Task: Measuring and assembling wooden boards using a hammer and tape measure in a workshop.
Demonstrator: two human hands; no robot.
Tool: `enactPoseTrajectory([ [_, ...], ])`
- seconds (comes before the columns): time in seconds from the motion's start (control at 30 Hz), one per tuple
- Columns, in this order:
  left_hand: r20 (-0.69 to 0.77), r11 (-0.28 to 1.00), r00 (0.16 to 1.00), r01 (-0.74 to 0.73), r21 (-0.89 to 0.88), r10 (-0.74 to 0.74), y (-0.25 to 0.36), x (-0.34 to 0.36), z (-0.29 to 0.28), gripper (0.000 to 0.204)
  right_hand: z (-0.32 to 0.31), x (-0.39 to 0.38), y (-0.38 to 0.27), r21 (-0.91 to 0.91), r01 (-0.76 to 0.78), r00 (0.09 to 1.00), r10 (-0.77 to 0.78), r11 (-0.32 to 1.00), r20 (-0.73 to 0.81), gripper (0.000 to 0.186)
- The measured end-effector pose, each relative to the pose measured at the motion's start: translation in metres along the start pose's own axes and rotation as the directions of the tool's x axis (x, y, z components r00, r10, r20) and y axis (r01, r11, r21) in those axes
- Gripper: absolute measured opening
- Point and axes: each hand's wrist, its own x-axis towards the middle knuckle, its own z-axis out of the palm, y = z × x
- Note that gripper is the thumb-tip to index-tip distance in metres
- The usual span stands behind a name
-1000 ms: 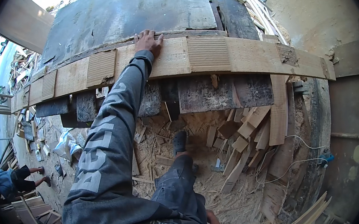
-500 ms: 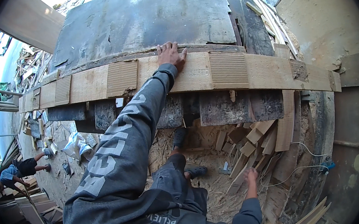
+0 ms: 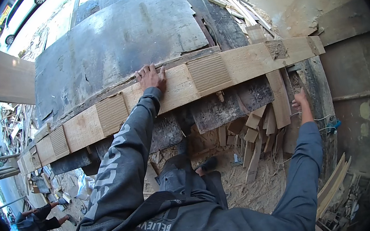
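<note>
A long pale wooden plank (image 3: 172, 84) lies across the front of the dark worktable, with ridged brown patches (image 3: 210, 74) along it that look like corrugated cardboard. My left hand (image 3: 150, 79) rests flat on the plank, its fingers spread over the far edge. Out to the right, beyond the plank's near edge, my right hand (image 3: 299, 100) has its fingers curled and one digit pointing up. Whatever may be inside those fingers is hidden. Close to that hand are a narrow upright board (image 3: 279, 99) and a thin pale cord (image 3: 325, 118).
Behind the plank spreads a worn dark sheet (image 3: 118, 41) on the worktable. Wood offcuts (image 3: 256, 130) are heaped under its right side. Splintered strips (image 3: 334, 185) stand at lower right, beside a stained wall (image 3: 359, 97). Another person (image 3: 36, 223) is at far left.
My right hand has risen from low by the offcuts to the right, near the plank's end. The view has turned, so the plank now slants. My left hand stays on the plank.
</note>
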Motion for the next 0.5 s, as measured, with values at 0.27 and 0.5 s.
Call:
enactPoseTrajectory([
  [0.27, -0.017, 1.0, 1.0, 0.021, -0.005, -0.021, -0.017, 0.002, 0.005, 0.058, -0.016, -0.015, -0.053, -0.114, 0.05, 0.995, -0.059, 0.992, -0.075, 0.082],
  [0.5, -0.021, 0.999, 1.0, 0.0, -0.046, -0.001, 0.009, 0.004, 0.013, 0.058, 0.086, -0.067, -0.053, -0.22, 0.804, 0.446, -0.805, 0.552, -0.391, 0.036],
])
